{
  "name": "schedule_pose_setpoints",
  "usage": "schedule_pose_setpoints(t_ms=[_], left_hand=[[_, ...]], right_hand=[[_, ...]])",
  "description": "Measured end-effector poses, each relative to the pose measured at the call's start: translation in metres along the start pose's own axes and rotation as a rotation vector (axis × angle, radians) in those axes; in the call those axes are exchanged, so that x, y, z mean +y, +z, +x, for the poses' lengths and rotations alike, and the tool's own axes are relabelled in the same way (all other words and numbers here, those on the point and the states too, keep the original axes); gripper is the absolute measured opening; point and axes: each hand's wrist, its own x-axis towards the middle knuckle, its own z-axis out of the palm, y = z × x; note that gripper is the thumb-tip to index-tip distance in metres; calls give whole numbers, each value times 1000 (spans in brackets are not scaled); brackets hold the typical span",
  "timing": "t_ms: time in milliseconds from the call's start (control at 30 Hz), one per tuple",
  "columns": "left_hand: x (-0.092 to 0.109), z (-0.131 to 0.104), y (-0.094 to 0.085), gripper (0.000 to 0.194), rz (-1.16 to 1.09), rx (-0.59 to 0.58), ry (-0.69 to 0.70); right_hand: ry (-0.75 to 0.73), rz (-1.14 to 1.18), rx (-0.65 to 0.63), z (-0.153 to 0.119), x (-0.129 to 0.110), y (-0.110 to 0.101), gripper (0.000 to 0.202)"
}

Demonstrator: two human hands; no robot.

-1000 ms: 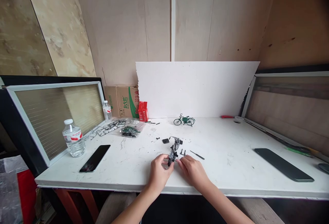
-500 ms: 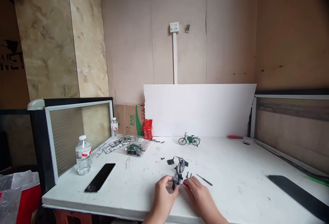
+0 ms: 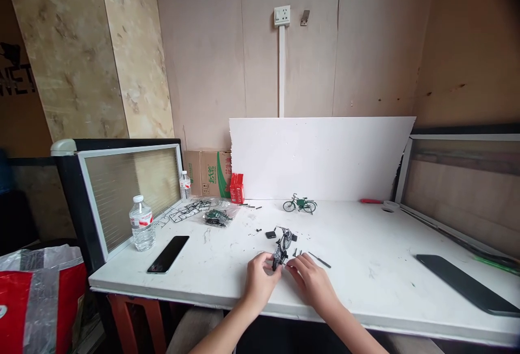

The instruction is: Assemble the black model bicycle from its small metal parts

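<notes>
A small black model bicycle (image 3: 281, 251) stands on the white table, its rear wheel toward me. My left hand (image 3: 260, 280) is closed on that rear wheel, thumb and fingers on either side. Close to the wheel's right side, my right hand (image 3: 312, 281) has its fingertips pinched together; whatever they hold, if anything, is too small to make out. Beyond the right fingers lie a thin dark tool (image 3: 319, 259) and a few tiny dark parts. A black block-like piece (image 3: 270, 235) sits left of the bicycle's front.
A finished-looking green model bicycle (image 3: 299, 204) stands farther back. Left are a phone (image 3: 168, 254), a water bottle (image 3: 142, 224), a bag of parts (image 3: 218, 217) and black sprue frames (image 3: 189, 210). A dark flat slab (image 3: 467, 283) lies right; a red-handled tool (image 3: 370, 200) lies behind.
The camera view has tilted down, so the table sits higher in the picture. Both hands keep nearly the same place at the black model bicycle.
</notes>
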Motion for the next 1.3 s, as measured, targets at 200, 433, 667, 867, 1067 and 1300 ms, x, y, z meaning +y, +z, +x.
schedule_pose_setpoints(t_ms=[200,433,667,867,1067,1300], left_hand=[[3,-3,-4,17,14,-5,28],[5,-4,-4,15,20,-11,34],[2,-3,-1,17,21,9,35],[-2,1,-4,18,-25,37,-28],[-7,1,-7,18,-2,34,37],[-3,-2,-12,19,51,3,78]], right_hand=[[37,14,-30,-2,-1,-1,24],[29,-25,-48,-3,1,1,29],[47,-83,-46,-2,2,2,40],[81,-35,-76,1,-1,-1,30],[39,-40,-62,4,-6,-4,30],[31,-33,-138,7,-5,-2,33]])
